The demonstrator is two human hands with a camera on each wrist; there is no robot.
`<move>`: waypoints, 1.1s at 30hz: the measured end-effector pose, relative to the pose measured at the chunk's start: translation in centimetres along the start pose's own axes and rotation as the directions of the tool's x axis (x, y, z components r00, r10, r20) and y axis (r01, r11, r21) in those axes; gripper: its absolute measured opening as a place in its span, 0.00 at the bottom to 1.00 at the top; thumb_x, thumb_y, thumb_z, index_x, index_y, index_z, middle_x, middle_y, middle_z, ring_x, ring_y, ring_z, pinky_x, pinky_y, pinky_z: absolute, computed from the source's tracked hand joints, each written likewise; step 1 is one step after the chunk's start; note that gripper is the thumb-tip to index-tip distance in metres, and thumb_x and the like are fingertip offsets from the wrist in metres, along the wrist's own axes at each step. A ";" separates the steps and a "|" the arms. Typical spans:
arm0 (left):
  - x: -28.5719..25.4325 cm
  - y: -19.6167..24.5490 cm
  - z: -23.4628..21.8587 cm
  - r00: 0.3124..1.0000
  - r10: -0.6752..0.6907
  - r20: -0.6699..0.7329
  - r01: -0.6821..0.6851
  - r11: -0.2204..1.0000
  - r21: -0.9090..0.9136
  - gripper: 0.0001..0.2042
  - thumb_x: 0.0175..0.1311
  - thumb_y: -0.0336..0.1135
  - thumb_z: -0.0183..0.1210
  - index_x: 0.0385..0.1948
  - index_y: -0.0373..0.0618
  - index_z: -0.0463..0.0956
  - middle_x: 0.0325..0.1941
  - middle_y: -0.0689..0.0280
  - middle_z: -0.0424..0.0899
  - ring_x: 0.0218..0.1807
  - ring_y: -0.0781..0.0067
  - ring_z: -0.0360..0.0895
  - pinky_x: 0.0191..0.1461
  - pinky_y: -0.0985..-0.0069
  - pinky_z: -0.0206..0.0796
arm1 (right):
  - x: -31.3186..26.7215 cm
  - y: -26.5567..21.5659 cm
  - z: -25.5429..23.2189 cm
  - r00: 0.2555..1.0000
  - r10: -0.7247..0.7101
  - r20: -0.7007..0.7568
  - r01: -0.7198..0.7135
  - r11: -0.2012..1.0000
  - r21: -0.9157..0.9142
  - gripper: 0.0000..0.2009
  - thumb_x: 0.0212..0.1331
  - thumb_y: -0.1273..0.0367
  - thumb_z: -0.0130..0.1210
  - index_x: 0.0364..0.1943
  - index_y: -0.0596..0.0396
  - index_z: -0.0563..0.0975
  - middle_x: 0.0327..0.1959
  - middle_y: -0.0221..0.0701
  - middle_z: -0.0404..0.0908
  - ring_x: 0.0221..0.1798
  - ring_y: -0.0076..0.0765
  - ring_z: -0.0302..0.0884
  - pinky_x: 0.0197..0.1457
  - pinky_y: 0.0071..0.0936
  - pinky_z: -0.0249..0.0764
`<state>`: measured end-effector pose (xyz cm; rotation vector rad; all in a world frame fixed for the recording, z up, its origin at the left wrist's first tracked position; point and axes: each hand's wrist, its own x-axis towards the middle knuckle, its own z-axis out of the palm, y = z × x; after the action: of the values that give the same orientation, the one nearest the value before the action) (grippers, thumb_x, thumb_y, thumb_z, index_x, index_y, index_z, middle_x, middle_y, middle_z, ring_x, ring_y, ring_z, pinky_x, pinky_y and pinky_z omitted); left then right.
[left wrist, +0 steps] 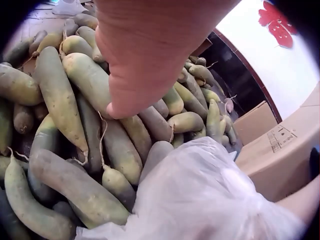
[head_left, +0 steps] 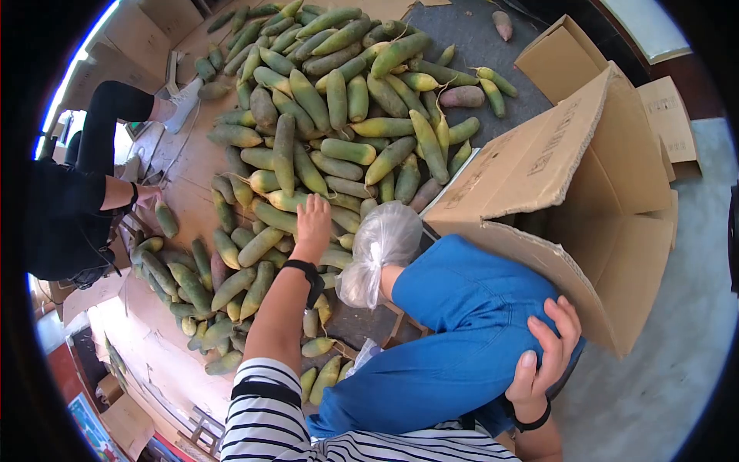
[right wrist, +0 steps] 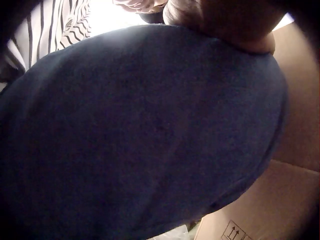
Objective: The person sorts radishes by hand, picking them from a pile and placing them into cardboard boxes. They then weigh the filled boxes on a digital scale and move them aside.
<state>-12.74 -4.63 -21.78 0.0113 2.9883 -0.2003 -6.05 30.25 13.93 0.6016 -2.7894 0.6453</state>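
Observation:
A large heap of green radishes (head_left: 339,150) spreads over the floor, some with thin roots at their tips. My left hand (head_left: 313,227) reaches over the near side of the heap, fingers pointing away from me and resting on the radishes. In the left wrist view, the left hand (left wrist: 145,55) comes down from the top, its edge right at a pale green radish (left wrist: 87,77); its fingertips are hidden there. My right hand (head_left: 548,346) rests on the knee of my blue trousers (head_left: 469,308), holding nothing. The trouser leg fills most of the right wrist view.
An open cardboard box (head_left: 531,154) stands at my right, beside my knee. A clear plastic bag (head_left: 385,239) covers my foot in front of the heap. At the left, another person (head_left: 69,200) sits with a hand at a radish (head_left: 165,219). More cardboard (head_left: 670,123) lies behind the box.

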 end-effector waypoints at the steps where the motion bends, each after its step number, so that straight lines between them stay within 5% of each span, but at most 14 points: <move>1: 0.8 -0.3 0.7 0.999 -0.015 0.040 0.015 1.000 0.004 0.18 0.64 0.33 0.50 0.57 0.44 0.72 0.64 0.59 0.71 0.68 0.60 0.64 0.67 0.52 0.56 | 0.0 0.0 0.0 1.000 0.008 0.011 -0.007 1.000 -0.010 0.18 0.63 0.61 0.41 0.46 0.60 0.75 0.58 0.50 0.71 0.64 0.60 0.64 0.68 0.56 0.57; 6: 2.8 -1.9 1.5 0.989 -0.061 0.136 0.066 0.997 -0.033 0.14 0.63 0.35 0.51 0.50 0.46 0.74 0.52 0.63 0.76 0.60 0.62 0.69 0.62 0.51 0.58 | -0.2 0.2 0.0 0.999 0.023 0.036 -0.022 0.999 -0.031 0.18 0.61 0.61 0.41 0.45 0.60 0.74 0.57 0.50 0.71 0.63 0.61 0.64 0.67 0.58 0.57; 9: 3.0 -1.8 2.2 0.999 -0.026 0.048 0.023 0.997 0.069 0.10 0.61 0.36 0.53 0.41 0.49 0.79 0.42 0.66 0.76 0.50 0.64 0.70 0.53 0.57 0.61 | -0.1 0.0 0.2 0.998 0.060 -0.001 -0.060 0.998 0.004 0.18 0.57 0.59 0.44 0.43 0.56 0.77 0.55 0.46 0.73 0.62 0.57 0.64 0.68 0.56 0.55; 12: 3.5 -1.8 2.6 0.993 0.015 0.117 -0.028 0.994 0.104 0.10 0.60 0.36 0.54 0.40 0.49 0.79 0.41 0.66 0.77 0.50 0.64 0.71 0.52 0.59 0.61 | 0.2 -0.1 0.3 0.999 0.047 0.005 -0.047 0.999 0.008 0.18 0.56 0.59 0.44 0.42 0.55 0.77 0.54 0.46 0.73 0.62 0.56 0.65 0.68 0.56 0.55; 16: 3.0 -2.1 1.9 0.993 0.110 0.033 -0.115 0.972 0.204 0.09 0.59 0.36 0.54 0.39 0.50 0.78 0.41 0.67 0.77 0.49 0.64 0.72 0.51 0.61 0.62 | 0.2 -0.2 0.2 0.999 0.049 -0.004 -0.049 0.999 0.005 0.18 0.56 0.59 0.44 0.43 0.55 0.77 0.54 0.45 0.74 0.62 0.56 0.65 0.68 0.56 0.55; 19: 2.0 -2.5 0.6 0.980 0.149 0.131 -0.161 0.983 0.084 0.08 0.58 0.35 0.54 0.39 0.50 0.77 0.41 0.67 0.77 0.49 0.63 0.72 0.51 0.62 0.62 | 0.2 -0.1 0.0 1.000 0.020 0.023 -0.019 1.000 -0.014 0.18 0.60 0.61 0.41 0.45 0.60 0.74 0.56 0.49 0.71 0.62 0.60 0.65 0.67 0.58 0.57; 21: 1.3 -2.8 -1.3 0.930 0.297 0.219 -0.307 0.952 0.014 0.16 0.49 0.34 0.62 0.41 0.49 0.72 0.42 0.65 0.75 0.48 0.62 0.72 0.49 0.65 0.62 | 0.2 -0.1 0.1 1.000 0.027 0.004 -0.027 1.000 0.005 0.18 0.61 0.62 0.42 0.45 0.60 0.75 0.56 0.49 0.72 0.62 0.59 0.65 0.68 0.57 0.56; 24: -1.5 -2.6 -1.9 0.931 0.339 0.133 -0.345 0.938 0.025 0.13 0.51 0.35 0.61 0.39 0.50 0.74 0.42 0.63 0.77 0.51 0.61 0.72 0.48 0.63 0.64 | 0.0 0.0 0.5 0.996 0.054 -0.076 -0.051 0.998 0.049 0.17 0.57 0.60 0.45 0.43 0.55 0.80 0.54 0.44 0.75 0.61 0.54 0.66 0.68 0.54 0.56; 29: -9.7 -2.5 -4.5 0.965 0.090 0.247 -0.024 0.966 -0.258 0.25 0.40 0.41 0.69 0.42 0.43 0.73 0.43 0.58 0.77 0.52 0.54 0.74 0.52 0.59 0.68 | -0.2 0.6 0.6 0.984 0.040 -0.172 -0.022 0.995 0.101 0.17 0.57 0.61 0.47 0.41 0.55 0.82 0.53 0.40 0.77 0.59 0.51 0.69 0.67 0.49 0.58; 33: -17.7 -3.4 -5.0 0.933 -0.242 0.266 0.353 0.762 -0.543 0.32 0.42 0.46 0.71 0.49 0.37 0.72 0.43 0.51 0.79 0.49 0.46 0.76 0.53 0.58 0.69 | -0.5 1.3 0.3 0.976 0.027 -0.217 0.002 0.991 0.135 0.15 0.54 0.63 0.50 0.41 0.53 0.83 0.50 0.40 0.79 0.57 0.49 0.72 0.65 0.48 0.60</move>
<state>3.98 -7.32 -13.89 -0.5270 2.7143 0.6610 -6.23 31.31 13.08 0.5043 -2.5631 0.8525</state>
